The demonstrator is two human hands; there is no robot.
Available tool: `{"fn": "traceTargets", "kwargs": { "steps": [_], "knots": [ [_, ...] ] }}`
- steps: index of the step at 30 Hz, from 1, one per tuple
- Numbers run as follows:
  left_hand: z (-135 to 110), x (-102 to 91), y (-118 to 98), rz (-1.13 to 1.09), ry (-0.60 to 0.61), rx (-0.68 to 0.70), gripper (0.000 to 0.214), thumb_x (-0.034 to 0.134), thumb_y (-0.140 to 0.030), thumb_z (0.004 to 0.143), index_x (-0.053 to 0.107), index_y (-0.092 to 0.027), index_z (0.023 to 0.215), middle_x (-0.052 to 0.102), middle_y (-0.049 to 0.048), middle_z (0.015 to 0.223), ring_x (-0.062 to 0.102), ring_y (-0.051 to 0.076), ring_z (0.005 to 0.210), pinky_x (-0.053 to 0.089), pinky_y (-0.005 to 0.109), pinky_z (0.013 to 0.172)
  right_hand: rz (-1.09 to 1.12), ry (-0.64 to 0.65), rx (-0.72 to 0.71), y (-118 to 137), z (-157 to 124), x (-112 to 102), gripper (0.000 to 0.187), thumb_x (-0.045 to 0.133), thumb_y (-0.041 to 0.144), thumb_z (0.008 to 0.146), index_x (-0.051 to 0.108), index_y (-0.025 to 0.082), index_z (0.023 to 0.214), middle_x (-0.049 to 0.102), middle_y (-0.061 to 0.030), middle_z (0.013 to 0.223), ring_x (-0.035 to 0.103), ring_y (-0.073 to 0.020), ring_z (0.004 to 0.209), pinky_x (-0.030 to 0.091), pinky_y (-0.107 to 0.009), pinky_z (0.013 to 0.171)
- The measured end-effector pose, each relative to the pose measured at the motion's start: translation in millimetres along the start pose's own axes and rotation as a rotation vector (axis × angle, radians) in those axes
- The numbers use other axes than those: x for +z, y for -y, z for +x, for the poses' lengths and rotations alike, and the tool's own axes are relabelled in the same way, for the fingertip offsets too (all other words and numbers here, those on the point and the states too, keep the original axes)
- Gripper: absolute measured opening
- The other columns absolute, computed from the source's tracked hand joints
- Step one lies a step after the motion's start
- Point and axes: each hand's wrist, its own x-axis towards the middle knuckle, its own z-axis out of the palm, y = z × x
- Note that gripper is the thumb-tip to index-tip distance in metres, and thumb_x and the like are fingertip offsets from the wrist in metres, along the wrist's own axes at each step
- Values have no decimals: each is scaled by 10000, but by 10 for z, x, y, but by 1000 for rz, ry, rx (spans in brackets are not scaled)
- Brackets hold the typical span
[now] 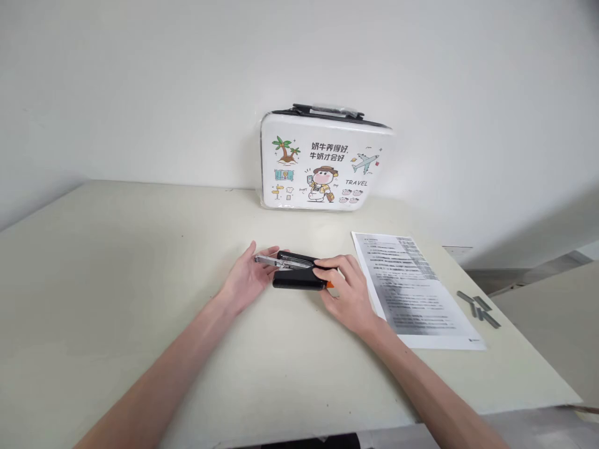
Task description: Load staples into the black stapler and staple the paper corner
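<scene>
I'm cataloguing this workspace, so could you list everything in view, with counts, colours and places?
Stapler: 1, black with an orange piece and silver metal rail, opened up, centre of the table
Printed sheet: 1 visible, white with dark print, right of the stapler
Staple strips: about 5, grey, near the table's right edge
Carrying case: 1, white with cartoon print and black handle, upright at the back by the wall
Table: 1, pale, under everything listed above
Wall: off-white, behind the table
Cut-off item: 1, black, bottom edge, unidentifiable
Left hand: 1, bare, palm up at the rail's end
Right hand: 1, bare, gripping the stapler
Forearms: 2, bare, reaching from the bottom edge
</scene>
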Motion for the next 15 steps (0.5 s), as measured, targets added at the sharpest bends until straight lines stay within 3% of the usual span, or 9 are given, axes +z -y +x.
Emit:
{"fn": "traceTargets", "kwargs": {
  "steps": [4,15],
  "knots": [
    [-8,31,49,-53,32,-48,456,428,-539,1039,720,-190,1054,725,176,1332,652,366,1318,511,570,1143,-9,-53,-71,22,7,6,420,580,-55,861,675,301,1062,737,-59,1095,664,-248,998,546,-426,796],
    [20,26,59,-146,36,-13,411,322,-430,1073,667,-207,1064,696,153,1394,646,315,1344,471,542,1197,-58,-43,-77,83,-48,42,258,649,61,961,644,314,910,763,9,1078,706,-219,1029,471,-424,834]
  ]
}}
